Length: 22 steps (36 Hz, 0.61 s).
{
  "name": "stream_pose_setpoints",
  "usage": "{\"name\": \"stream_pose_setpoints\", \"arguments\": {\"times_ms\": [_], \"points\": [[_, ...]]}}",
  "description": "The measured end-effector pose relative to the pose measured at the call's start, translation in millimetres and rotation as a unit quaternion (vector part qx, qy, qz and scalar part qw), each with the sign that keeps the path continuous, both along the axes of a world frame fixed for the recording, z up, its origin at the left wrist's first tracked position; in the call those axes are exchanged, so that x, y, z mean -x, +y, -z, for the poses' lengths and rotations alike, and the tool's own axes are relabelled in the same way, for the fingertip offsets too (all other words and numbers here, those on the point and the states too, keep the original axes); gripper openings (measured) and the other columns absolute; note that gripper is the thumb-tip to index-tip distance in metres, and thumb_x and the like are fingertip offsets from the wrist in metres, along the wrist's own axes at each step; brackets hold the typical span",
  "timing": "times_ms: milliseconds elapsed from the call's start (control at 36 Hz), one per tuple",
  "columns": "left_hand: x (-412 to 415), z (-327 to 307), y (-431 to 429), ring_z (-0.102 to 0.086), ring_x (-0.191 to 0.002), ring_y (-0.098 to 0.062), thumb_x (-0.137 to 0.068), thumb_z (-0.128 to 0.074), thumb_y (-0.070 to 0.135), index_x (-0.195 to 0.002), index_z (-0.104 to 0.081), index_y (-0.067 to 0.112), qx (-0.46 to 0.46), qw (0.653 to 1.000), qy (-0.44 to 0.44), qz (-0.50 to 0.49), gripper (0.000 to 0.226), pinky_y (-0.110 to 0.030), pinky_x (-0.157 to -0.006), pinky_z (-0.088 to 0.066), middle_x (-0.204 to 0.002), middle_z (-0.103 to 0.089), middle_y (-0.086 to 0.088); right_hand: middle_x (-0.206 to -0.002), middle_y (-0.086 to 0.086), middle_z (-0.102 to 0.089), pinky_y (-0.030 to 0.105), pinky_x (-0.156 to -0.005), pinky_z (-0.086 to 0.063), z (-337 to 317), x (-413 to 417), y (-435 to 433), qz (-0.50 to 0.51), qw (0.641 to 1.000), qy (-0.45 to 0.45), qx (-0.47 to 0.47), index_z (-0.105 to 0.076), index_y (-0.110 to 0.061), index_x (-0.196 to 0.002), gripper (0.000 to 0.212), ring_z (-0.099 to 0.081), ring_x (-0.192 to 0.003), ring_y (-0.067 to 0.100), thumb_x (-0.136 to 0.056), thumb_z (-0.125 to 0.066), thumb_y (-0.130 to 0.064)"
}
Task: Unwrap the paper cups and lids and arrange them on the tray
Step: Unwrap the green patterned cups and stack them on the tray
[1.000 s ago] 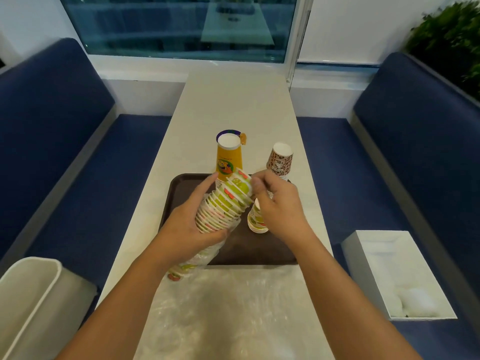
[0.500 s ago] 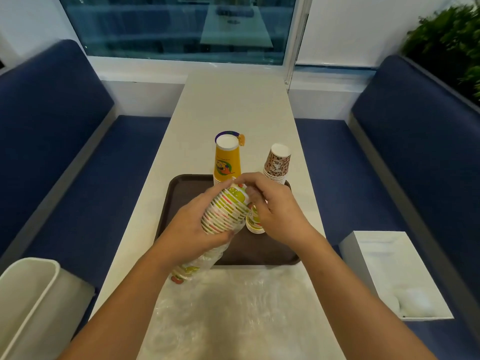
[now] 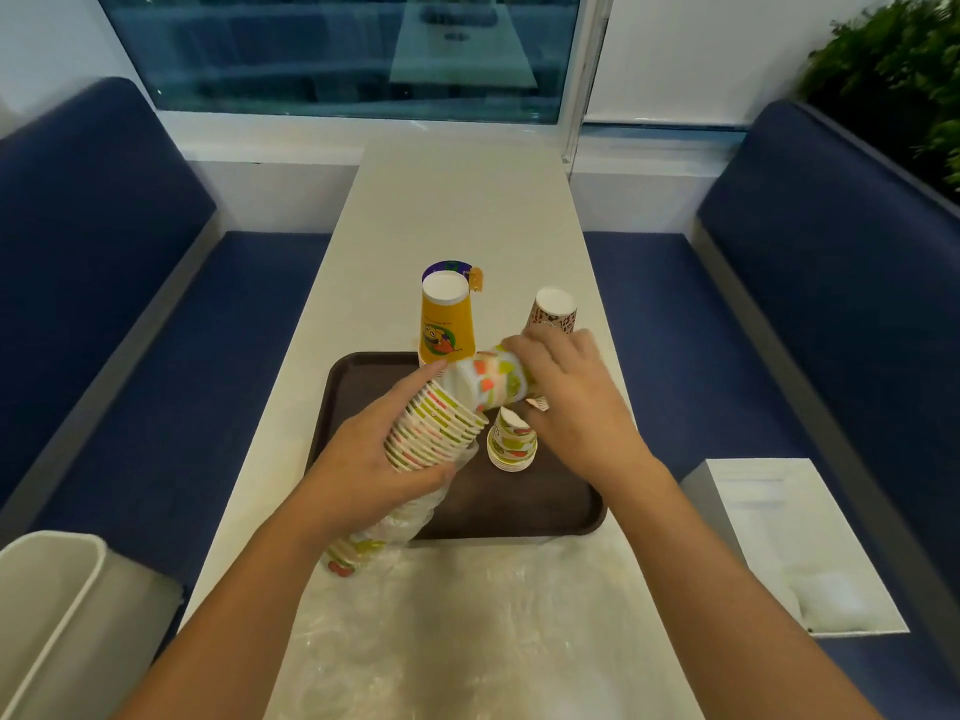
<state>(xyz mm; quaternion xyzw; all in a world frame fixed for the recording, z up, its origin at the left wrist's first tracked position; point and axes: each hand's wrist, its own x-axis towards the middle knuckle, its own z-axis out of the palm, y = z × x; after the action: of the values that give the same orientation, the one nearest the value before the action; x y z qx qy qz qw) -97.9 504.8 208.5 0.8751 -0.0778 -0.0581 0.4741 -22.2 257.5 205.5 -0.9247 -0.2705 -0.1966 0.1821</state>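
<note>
Head view: separating cups from a wrapped sleeve. The left hand (image 3: 363, 459) grips the fruit-print cup stack (image 3: 436, 433), fingers curled round it, holding it tilted above the tray (image 3: 358, 392). The stack's lower end sits in clear plastic wrap (image 3: 400, 517) that trails onto the counter (image 3: 457, 210). The right hand (image 3: 576, 407) clasps a separated cup (image 3: 491, 381), fingers wrapped round its base, just off the stack's upper end. Beneath it, a short pile of matching cups (image 3: 511, 444) stands upside down on the tray. The step in hand appears to be moving cups onto that pile. The next move calls for turning the cup mouth-down and lowering it squarely onto the pile.
</note>
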Motion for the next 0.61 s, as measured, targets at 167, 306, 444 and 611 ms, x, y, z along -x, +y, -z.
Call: {"name": "stream_pose_setpoints", "arguments": {"times_ms": [167,306,444,611], "points": [[-2.7,11.8,1.8,-0.046,-0.11,0.028,-0.078,-0.09,0.039,-0.139,-0.016,0.069,0.0,0.999,0.024,-0.036,0.101,-0.007,-0.078,-0.046,-0.117,-0.037,0.061,-0.124,-0.02,-0.054,0.029,-0.09,-0.052,56.0,3.5,-2.8,0.212,0.908,0.192,-0.307,-0.048,-0.035,-0.135,0.07,-0.051,-0.12,0.009,-0.078,-0.079,-0.06],[-6.7,20.3,1.2,-0.051,-0.114,0.019,-0.077,-0.092,0.033,-0.138,-0.026,0.057,0.003,0.999,0.037,-0.039,0.093,-0.01,-0.077,-0.054,-0.119,-0.045,0.049,-0.122,-0.013,-0.063,0.035,-0.097,-0.056,106.9,1.3,13.4,0.241,0.842,0.344,-0.338,-0.048,-0.038,-0.132,0.069,-0.064,-0.116,0.013,-0.077,-0.074,-0.07],[-11.4,22.7,1.2,-0.05,-0.112,0.022,-0.077,-0.092,0.034,-0.137,-0.028,0.057,0.003,0.998,0.036,-0.048,0.09,-0.006,-0.075,-0.052,-0.118,-0.044,0.051,-0.13,-0.01,-0.059,0.034,-0.098,-0.052,103.5,-6.9,24.5,0.213,0.88,0.328,-0.27,-0.044,-0.033,-0.141,0.074,-0.059,-0.115,0.011,-0.081,-0.081,-0.055],[-13.0,25.7,1.4,-0.051,-0.11,0.023,-0.077,-0.092,0.035,-0.136,-0.027,0.06,0.0,0.998,0.037,-0.051,0.091,-0.008,-0.072,-0.053,-0.118,-0.045,0.05,-0.136,0.001,-0.056,0.04,-0.103,-0.05,123.2,0.6,20.6,0.249,0.869,0.395,-0.163,-0.044,-0.03,-0.14,0.074,-0.058,-0.124,0.022,-0.081,-0.081,-0.054]]}}
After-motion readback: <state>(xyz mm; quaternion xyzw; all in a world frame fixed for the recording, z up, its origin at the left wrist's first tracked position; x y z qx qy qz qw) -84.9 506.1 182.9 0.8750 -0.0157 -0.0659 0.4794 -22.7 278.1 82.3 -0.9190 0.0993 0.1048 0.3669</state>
